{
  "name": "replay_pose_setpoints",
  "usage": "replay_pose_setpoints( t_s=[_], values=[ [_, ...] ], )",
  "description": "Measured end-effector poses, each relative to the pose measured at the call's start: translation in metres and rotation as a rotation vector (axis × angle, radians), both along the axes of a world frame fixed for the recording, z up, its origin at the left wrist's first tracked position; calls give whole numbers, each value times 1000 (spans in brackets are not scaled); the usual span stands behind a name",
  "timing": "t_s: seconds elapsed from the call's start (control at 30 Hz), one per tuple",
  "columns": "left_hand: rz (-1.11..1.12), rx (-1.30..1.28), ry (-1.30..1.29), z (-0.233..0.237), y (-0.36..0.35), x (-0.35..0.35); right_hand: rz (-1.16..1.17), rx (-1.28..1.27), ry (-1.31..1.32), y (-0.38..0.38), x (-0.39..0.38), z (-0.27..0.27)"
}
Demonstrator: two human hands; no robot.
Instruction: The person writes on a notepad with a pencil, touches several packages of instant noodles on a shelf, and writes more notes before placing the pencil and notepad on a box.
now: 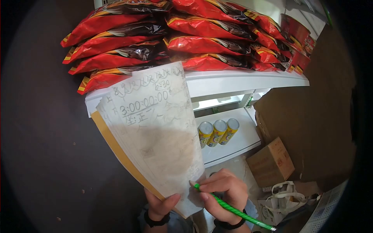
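Observation:
My left hand grips the bottom edge of a worn notepad, thumb on the front page. The pad is held upright before me and carries handwritten numbers and characters; a yellow-brown backing shows along its left edge. My right hand holds a green patterned pencil, its tip touching the pad's lower right corner. Both wrists wear dark bands.
A white shelf holds stacked red snack bags. On the lower shelf stand three yellow cans. A cardboard box and a larger carton sit at right, white bags on the floor.

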State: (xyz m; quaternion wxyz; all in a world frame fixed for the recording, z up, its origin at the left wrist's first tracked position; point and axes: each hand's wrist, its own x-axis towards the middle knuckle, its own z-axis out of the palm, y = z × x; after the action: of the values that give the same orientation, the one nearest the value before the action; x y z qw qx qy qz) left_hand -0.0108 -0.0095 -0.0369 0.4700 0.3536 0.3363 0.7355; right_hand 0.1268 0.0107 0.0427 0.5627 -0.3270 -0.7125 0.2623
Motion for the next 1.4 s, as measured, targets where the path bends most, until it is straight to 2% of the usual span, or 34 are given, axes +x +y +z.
replay_pose_setpoints(
  t_s=[0.17,0.23,0.27,0.33,0.43,0.57,0.67,0.77,0.83,0.87,0.93,1.03,1.17,1.37,1.4],
  values=[
    [0,28,-14,1,1,0,-16,32,-21,2,0,0],
    [4,23,-23,3,1,1,138,56,-84,4,5,1],
    [7,17,-31,4,1,1,137,56,-84,2,3,0],
    [7,36,-26,3,1,2,-84,-52,111,-4,-3,-1],
    [10,37,-43,3,-1,2,-12,-43,84,0,3,-2],
    [13,18,-43,-4,-2,0,-33,-91,95,-2,1,-2],
    [15,1,-57,-5,-3,-1,85,-22,37,2,6,-6],
    [-2,-17,-73,-1,-3,0,76,-41,46,-1,2,-3],
    [1,-14,-63,0,-3,0,-83,-130,164,-5,-5,1],
    [4,-12,-53,0,-3,0,-82,-130,164,-4,-3,-1],
    [9,-5,-48,-1,-3,0,47,-95,140,-2,3,-5],
    [13,-3,-56,0,-4,1,-14,-140,169,-5,0,-2],
    [3,-4,-23,-4,-4,-2,25,-97,162,-3,2,-5],
    [-15,-20,-63,1,-5,-1,17,-179,244,-4,1,-3],
    [-14,-20,-63,0,-5,-1,81,-99,124,-1,6,-1]
  ],
)
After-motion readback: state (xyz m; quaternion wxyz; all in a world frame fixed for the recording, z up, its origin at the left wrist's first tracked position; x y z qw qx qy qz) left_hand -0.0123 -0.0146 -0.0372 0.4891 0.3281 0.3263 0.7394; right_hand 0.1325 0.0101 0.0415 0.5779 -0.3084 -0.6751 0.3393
